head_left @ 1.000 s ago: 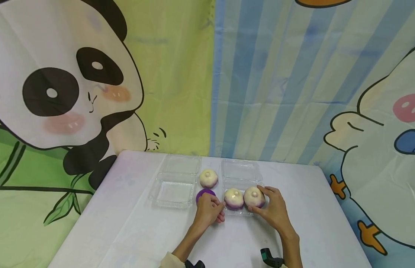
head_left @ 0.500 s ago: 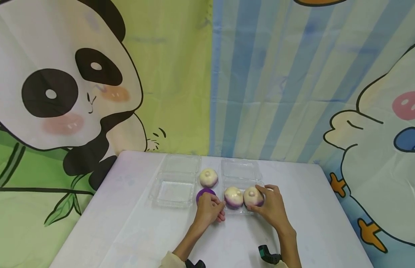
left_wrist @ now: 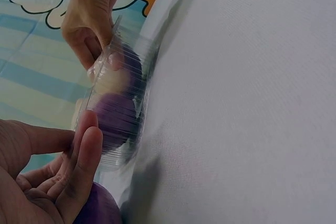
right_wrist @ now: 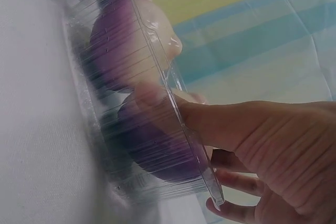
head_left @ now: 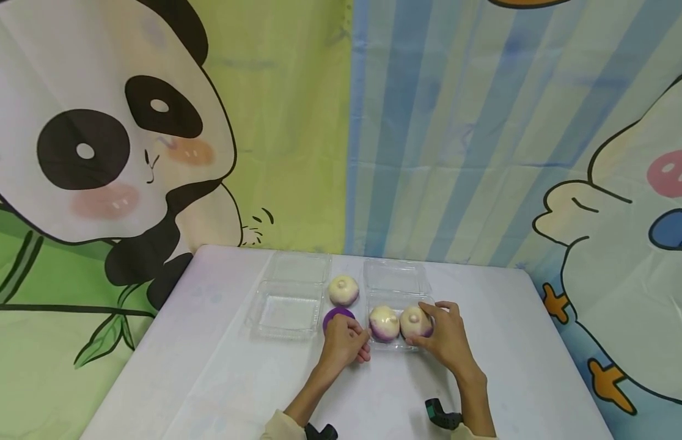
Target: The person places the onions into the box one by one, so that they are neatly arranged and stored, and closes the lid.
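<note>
Two white-and-purple turnips sit side by side in the lower half of a clear plastic clamshell box [head_left: 393,347]. My right hand [head_left: 450,340] holds the right turnip [head_left: 415,322]; its thumb [right_wrist: 152,95] reaches inside the box wall, against the turnip's side. Left of it rests the other boxed turnip [head_left: 383,322]. My left hand [head_left: 343,342] pinches the box's left rim between thumb and fingers [left_wrist: 86,145]. A purple turnip [head_left: 337,313] lies on the table partly hidden behind this hand. Farther back stands a loose whitish turnip [head_left: 343,290].
A second clear clamshell box [head_left: 288,315] lies opened on the left of the white table [head_left: 231,379]. The right box's lid [head_left: 396,276] is folded back toward the wall. Behind hangs a cartoon-printed curtain [head_left: 297,122]. Dark wrist devices [head_left: 442,415] sit near both forearms.
My right hand and the turnip in it have shifted slightly left, closer to the other boxed turnip. The left hand has stayed at the box's rim.
</note>
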A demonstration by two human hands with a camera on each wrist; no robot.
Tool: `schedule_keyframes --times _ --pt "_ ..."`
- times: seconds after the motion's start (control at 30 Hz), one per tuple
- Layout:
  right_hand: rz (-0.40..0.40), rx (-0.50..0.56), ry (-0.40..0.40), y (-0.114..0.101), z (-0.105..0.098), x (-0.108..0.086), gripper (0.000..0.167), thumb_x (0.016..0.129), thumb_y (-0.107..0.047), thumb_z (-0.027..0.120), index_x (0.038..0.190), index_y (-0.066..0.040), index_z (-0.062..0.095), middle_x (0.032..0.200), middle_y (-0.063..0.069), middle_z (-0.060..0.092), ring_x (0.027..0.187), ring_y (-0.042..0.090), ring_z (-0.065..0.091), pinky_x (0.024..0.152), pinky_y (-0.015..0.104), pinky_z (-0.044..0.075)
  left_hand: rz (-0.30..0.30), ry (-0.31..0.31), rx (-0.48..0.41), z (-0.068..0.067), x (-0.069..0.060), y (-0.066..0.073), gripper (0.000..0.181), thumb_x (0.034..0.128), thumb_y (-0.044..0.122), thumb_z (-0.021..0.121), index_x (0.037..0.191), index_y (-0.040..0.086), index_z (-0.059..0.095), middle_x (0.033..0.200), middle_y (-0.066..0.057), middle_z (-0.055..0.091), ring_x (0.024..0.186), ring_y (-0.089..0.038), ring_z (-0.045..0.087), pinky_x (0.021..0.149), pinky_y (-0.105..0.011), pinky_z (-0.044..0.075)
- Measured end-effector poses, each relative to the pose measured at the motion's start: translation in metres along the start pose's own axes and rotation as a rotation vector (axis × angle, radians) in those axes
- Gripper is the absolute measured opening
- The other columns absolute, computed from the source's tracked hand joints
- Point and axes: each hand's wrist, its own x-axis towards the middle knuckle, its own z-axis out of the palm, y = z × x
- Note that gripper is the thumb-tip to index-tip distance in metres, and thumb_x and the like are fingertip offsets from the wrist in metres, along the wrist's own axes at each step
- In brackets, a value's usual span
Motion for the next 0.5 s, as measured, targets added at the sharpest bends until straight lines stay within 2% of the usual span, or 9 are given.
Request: schedule_keyframes --times 0.5 --pt "-0.022 0.025 0.058 0.0043 -0.0025 -0.0024 0.085 0.068 -0.023 0.106 0.140 0.002 0.070 0.132 0.028 0.074 0.133 0.052 0.059 0.109 0.073 0.048 -0.005 -0.004 -0.001 -0.0006 0.0000 0.0005 0.020 0.0970 -0.002 0.074 0.080 -0.012 0.070 0.062 -0.020 0.074 0.045 -0.021 0.072 0.044 -0.036 0.062"
